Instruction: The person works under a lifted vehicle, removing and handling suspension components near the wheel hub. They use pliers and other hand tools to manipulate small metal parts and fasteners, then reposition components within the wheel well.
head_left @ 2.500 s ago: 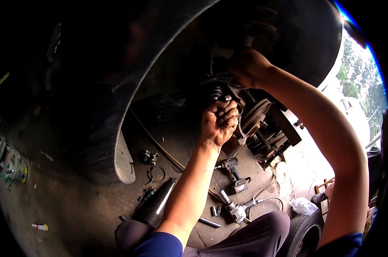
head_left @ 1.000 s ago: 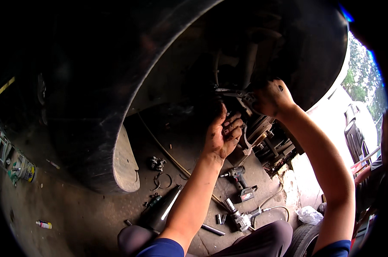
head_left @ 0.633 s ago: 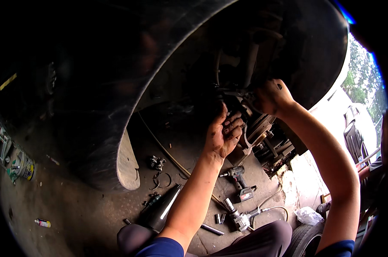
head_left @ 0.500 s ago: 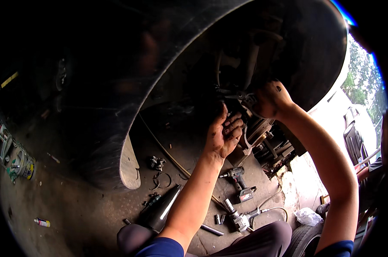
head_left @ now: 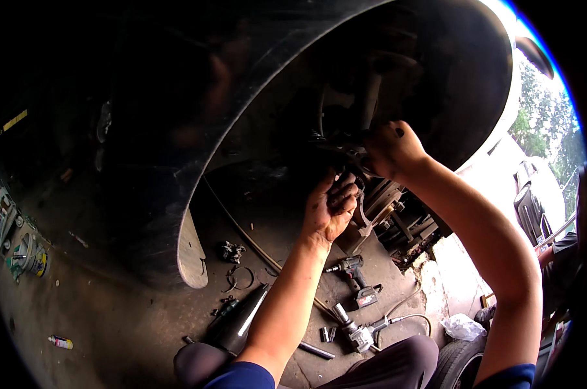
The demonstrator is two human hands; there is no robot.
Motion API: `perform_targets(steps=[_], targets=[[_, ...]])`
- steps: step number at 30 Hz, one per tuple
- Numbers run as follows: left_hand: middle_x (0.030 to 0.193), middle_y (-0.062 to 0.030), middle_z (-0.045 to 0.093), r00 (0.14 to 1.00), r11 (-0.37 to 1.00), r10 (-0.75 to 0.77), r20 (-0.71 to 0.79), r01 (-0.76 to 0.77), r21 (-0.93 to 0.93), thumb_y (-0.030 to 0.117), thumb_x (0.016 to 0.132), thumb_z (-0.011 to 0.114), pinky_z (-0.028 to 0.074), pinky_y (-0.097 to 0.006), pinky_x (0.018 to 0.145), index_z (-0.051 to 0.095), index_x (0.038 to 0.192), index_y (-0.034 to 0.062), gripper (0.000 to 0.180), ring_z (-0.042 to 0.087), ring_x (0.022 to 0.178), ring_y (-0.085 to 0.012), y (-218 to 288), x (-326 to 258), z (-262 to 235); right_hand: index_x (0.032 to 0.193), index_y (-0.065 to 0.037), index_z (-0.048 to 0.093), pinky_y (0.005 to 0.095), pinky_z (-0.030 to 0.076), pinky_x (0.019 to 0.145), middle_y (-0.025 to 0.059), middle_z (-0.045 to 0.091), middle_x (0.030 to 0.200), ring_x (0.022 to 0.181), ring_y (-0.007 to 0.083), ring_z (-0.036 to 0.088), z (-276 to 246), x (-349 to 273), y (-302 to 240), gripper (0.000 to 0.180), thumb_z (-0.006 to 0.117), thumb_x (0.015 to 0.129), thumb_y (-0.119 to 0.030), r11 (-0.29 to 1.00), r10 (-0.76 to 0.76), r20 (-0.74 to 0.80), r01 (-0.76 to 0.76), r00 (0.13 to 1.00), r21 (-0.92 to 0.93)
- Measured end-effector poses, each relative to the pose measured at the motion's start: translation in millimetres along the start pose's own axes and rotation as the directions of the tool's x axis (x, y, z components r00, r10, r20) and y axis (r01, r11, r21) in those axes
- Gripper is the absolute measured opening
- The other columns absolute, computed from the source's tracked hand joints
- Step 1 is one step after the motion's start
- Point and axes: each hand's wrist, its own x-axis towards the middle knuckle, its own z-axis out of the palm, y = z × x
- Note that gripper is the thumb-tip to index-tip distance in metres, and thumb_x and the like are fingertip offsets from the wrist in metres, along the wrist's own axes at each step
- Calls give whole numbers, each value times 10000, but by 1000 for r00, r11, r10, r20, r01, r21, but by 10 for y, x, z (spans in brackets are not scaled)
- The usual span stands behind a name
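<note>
Inside the dark wheel arch (head_left: 227,133) of a vehicle, both my hands are raised at the suspension parts. My right hand (head_left: 395,152) is closed in a fist, knuckles up, around what looks like a metal hand tool (head_left: 353,149) pointing left; shadow hides its exact kind. Just below and to the left, my left hand (head_left: 331,211) has its palm side up and its fingers curled in toward the thumb. What its fingertips pinch is too dark to make out. A curved metal suspension part (head_left: 360,223) stands right beside these fingers.
On the floor lie a cordless impact wrench (head_left: 355,279), an air impact wrench (head_left: 357,334) with hose, sockets (head_left: 328,334), a metal bar (head_left: 316,350) and a small metal part (head_left: 231,251). A tire (head_left: 458,363) and a plastic bag (head_left: 463,327) are at lower right; a spray can (head_left: 60,341) lies left.
The whole view has shifted slightly, so the scene sits a little further left. Both hands stay at the same suspension parts, and my left fingers look a bit more curled.
</note>
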Motion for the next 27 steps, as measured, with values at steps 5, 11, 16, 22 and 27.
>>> perform_targets(steps=[5,11,16,22,27], targets=[[722,39,339,989,996,51,-138,-40,78,324,1050,662,223,-196,436,517,920,83,310,277,547,-57,69,2,75,1122,-160,770,430,579,832,127,772,980,947,336,737,-409,7,-75,395,675,884,-462,960,178,151,-205,972,190],[808,-25,509,750,873,418,-513,-175,455,729,903,672,347,-214,528,564,1073,122,640,454,638,-134,-97,68,466,959,-125,796,468,591,769,161,760,891,882,400,727,-213,-327,167,525,636,892,-621,893,337,128,-360,933,271],[716,5,421,598,885,431,-675,-135,446,726,933,626,296,-210,471,494,986,128,614,378,550,-117,-32,99,490,941,-125,796,479,589,765,175,747,870,868,414,718,-208,-437,155,490,654,891,-591,889,343,182,-381,922,254],[644,9,372,754,903,330,-567,-78,422,786,911,601,237,-198,427,429,852,114,696,306,490,-96,-44,95,443,914,-88,791,472,591,794,194,749,879,895,396,727,-179,-454,159,474,658,897,-543,902,273,150,-307,950,304],[634,-1,372,905,994,110,-410,-98,51,780,892,632,220,-201,401,357,684,90,771,287,484,-98,101,53,417,1034,-64,759,482,580,827,211,750,925,931,403,722,-127,-355,123,463,665,894,-496,893,238,125,-268,963,360]])
